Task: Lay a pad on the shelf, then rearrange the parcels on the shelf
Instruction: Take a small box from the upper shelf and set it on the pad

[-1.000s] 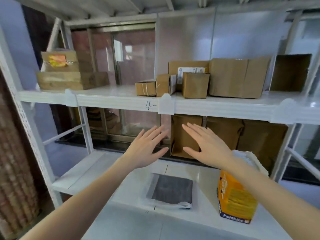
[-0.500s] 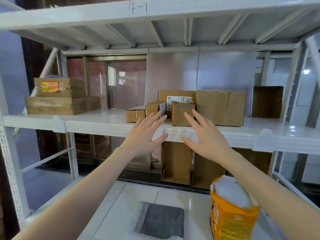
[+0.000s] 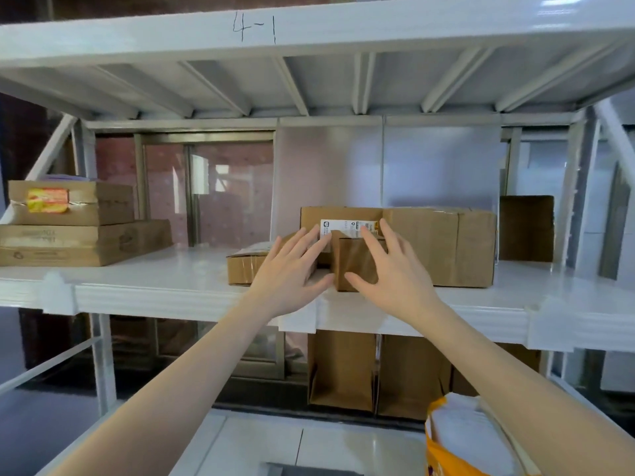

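Observation:
On the white middle shelf (image 3: 165, 286) sits a cluster of brown cardboard parcels. A small upright parcel (image 3: 354, 261) stands at the front, between my two hands. My left hand (image 3: 292, 269) is spread open just left of it, in front of a low flat parcel (image 3: 242, 266). To its right my right hand (image 3: 388, 269) is open too, fingers reaching over the small parcel's top edge. Behind stand a labelled box (image 3: 343, 219) and a large box (image 3: 453, 245). Neither hand holds anything. A grey pad (image 3: 309, 470) shows at the bottom edge on the lower shelf.
Two flat boxes (image 3: 75, 235) are stacked at the shelf's left end, and a dark box (image 3: 525, 228) stands at the far right. An orange bag (image 3: 457, 444) stands on the lower shelf at the right. More cartons (image 3: 343, 369) stand below. An upper shelf marked 4-1 (image 3: 254, 27) hangs overhead.
My view has risen from the lower shelf to the middle one. Both open hands have moved up and forward to either side of the small upright parcel.

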Available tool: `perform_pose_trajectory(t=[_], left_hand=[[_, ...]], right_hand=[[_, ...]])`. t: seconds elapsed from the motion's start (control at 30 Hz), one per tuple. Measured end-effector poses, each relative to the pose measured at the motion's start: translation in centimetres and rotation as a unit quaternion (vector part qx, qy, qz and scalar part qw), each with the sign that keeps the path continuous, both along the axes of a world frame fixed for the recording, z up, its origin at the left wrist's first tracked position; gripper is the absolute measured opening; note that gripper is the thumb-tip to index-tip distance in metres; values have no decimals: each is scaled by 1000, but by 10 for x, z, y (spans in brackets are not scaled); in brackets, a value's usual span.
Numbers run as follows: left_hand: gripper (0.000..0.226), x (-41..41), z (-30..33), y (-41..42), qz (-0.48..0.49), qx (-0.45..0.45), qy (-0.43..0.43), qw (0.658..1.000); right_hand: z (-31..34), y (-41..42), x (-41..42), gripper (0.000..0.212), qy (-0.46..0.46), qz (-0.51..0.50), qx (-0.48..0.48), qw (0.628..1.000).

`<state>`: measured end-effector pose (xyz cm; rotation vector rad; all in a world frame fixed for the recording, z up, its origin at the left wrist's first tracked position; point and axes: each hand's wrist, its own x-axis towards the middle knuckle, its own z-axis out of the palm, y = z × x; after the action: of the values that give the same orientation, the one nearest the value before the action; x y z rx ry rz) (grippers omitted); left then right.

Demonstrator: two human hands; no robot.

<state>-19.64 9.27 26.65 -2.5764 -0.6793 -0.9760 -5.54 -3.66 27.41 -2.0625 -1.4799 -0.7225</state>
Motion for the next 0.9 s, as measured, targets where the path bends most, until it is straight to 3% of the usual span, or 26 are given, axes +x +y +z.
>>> perform_pose_trajectory(t=[0.23, 0.43, 0.67, 0.9], left_hand=[[70, 10, 1, 32, -10, 26, 12, 1000], [67, 13, -4, 35, -21, 38, 1, 999], [72, 6, -10, 25, -21, 48, 2, 999], [100, -4, -4, -14, -31, 58, 4, 998]], right_hand=[[1, 47, 7, 78, -6, -41, 17, 999], [-4, 59, 4, 62, -22, -70, 76, 994], [2, 42, 2, 48, -27, -20, 121, 992], [17, -21, 2, 46, 17, 85, 189, 978]])
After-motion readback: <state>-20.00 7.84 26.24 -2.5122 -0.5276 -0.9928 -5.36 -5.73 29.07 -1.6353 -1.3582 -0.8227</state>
